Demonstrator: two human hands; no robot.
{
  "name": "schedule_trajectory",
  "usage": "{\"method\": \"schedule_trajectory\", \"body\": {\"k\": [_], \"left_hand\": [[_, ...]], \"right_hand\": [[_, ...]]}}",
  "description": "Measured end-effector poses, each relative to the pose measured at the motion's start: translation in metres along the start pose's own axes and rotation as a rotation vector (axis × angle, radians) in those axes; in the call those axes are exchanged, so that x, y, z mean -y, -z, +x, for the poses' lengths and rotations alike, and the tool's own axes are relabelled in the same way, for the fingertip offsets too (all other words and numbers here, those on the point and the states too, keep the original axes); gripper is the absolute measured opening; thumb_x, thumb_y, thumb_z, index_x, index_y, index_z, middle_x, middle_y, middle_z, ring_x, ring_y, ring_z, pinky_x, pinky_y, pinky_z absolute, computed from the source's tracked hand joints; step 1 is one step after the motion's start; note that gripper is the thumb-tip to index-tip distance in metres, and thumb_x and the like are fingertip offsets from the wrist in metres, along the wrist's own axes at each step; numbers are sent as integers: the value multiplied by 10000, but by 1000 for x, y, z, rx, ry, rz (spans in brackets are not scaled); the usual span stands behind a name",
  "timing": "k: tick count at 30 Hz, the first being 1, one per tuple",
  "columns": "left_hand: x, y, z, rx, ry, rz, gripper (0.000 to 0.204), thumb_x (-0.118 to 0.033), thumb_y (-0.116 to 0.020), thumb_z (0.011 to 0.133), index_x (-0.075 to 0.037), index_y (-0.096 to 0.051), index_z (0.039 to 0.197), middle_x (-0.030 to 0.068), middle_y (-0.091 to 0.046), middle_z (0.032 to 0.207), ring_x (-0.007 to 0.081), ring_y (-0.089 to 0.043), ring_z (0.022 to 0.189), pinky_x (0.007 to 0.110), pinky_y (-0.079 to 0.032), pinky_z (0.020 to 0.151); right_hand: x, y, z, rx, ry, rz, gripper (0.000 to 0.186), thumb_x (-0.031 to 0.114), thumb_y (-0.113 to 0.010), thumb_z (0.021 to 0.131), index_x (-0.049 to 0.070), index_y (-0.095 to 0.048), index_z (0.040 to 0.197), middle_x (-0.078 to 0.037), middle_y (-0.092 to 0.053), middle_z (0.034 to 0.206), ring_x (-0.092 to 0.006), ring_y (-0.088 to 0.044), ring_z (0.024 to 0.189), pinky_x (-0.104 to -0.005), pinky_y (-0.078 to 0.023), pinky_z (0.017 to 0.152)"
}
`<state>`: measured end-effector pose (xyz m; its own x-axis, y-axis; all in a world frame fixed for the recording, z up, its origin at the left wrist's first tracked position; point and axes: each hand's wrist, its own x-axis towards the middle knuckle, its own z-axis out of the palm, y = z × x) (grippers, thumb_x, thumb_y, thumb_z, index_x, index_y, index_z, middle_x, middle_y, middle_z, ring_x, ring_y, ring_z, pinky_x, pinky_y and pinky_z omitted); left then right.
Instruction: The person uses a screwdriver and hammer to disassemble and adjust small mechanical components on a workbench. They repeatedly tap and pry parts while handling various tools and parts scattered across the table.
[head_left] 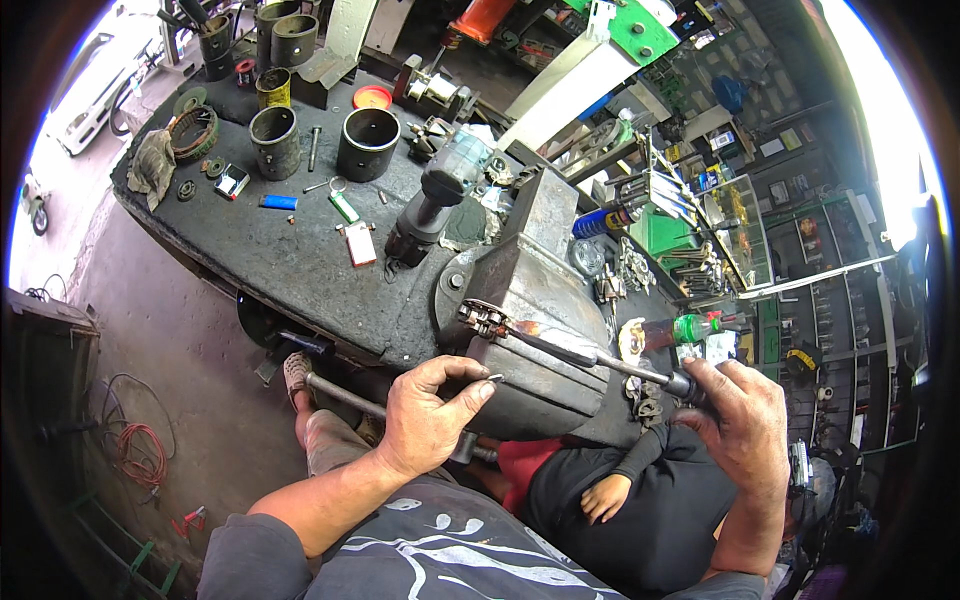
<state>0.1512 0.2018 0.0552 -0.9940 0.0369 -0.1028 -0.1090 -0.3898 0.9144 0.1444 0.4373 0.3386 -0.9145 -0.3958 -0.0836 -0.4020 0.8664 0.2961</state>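
The left hand [425, 415] had its thumb and forefinger pinched on a small, pale, bent metal piece [495, 378], whose exact shape was too small to tell. The right hand [745, 415] was closed around the dark handle of a long, slim tool with a steel shaft [640, 371]. That tool's long axis slanted from the right fingers up and leftward in the view, toward a small, dark, round metal assembly with a toothed look [483, 319]. The assembly sat over the big grey steel vise [550, 385], just beyond the left fingertips, so the left hand was the nearer one. Whether the tool's far end touched the assembly could not be told.
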Motion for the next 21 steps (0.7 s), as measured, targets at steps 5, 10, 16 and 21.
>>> {"method": "schedule_trajectory", "body": {"k": [5, 10, 16, 21], "left_hand": [[0, 1, -1, -1, 24, -2, 176, -83, -846, 951, -9, -792, 1101, 64, -816, 1012, 111, -726, 940, 291, -577, 866], [1, 1, 0, 0, 11, -11, 175, -83, -845, 953, -8, -791, 1102, 61, -814, 1008, 110, -723, 937, 292, -578, 862], [-3, 2, 0, 17, 27, -23, 167, -69, -834, 961, -2, -788, 1106, 52, -810, 1009, 95, -712, 941, 283, -576, 857], [-2, 5, -3, 19, 10, -21, 139, -37, -817, 969, 7, -780, 1096, 43, -795, 1004, 84, -699, 910, 269, -575, 834]], "right_hand": [[1, 2, 1, -68, 44, -75, 628, 330, -899, 719, 112, -732, 1284, -78, -652, 889, -321, -653, 794, -447, -523, 718], [3, 4, 2, -19, 8, -50, 632, 332, -899, 717, 113, -730, 1285, -77, -654, 893, -318, -649, 779, -443, -520, 703], [2, 3, 0, -50, 34, -61, 644, 371, -895, 703, 95, -737, 1262, -81, -647, 876, -313, -648, 759, -436, -515, 672], [-1, 9, -14, -184, -9, 9, 629, 425, -883, 735, 50, -752, 1223, -94, -638, 819, -300, -645, 706, -425, -506, 625]]}}
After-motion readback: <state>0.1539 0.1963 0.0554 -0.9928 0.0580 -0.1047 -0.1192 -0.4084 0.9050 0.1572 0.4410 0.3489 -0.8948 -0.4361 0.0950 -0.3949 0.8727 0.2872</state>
